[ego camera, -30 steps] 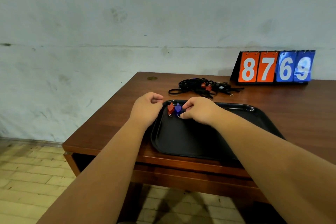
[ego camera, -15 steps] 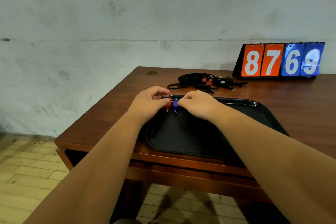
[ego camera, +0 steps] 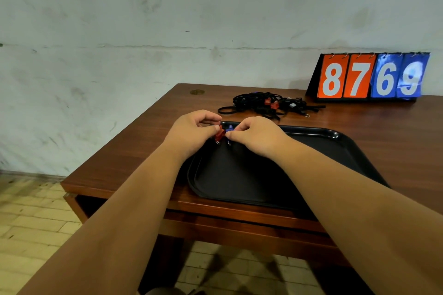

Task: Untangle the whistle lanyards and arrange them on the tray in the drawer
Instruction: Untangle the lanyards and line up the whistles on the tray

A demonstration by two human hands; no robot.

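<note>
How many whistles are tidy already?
Not much is done yet. The left hand pinches a red whistle and the right hand pinches a blue whistle at the far left corner of the black tray. Most lanyards lie in a tangled pile on the table behind the tray, not yet untangled.

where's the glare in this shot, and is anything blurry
Head view: glare washes out the 9 on the right blue card of the scoreboard; head view: a small highlight sits on the far right corner of the tray; head view: the red whistle pinched by the left hand and the blue whistle pinched by the right hand look slightly soft.
</note>
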